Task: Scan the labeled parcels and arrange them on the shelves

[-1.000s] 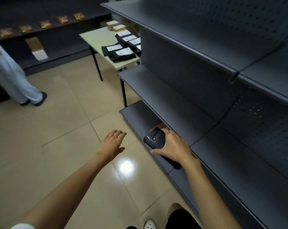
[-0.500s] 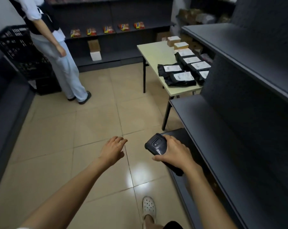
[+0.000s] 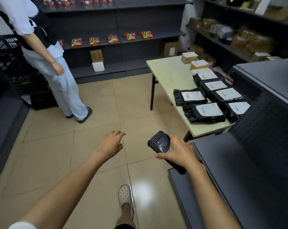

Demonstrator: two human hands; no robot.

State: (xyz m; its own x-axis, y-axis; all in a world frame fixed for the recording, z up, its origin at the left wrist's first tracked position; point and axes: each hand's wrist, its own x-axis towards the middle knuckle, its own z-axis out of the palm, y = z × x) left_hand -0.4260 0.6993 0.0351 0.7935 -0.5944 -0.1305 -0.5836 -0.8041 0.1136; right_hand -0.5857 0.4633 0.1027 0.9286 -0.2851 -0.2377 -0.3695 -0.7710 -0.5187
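- Lower centre: the right hand (image 3: 178, 151) grips a black handheld scanner (image 3: 159, 142); the left hand (image 3: 111, 145) hangs empty, fingers relaxed.
- Right of centre: black labeled parcels (image 3: 204, 112) lie on a pale table (image 3: 166, 75), beside the dark shelves (image 3: 255, 162).
- Upper left: a person (image 3: 45, 52) stands.

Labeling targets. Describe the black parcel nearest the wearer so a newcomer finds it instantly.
Find the pale table right of the tiled aisle, beside the dark shelves. At its near end lie black labeled bags; take the bag closest to the table's near edge, in the aisle-side column. No other bag lies nearer.
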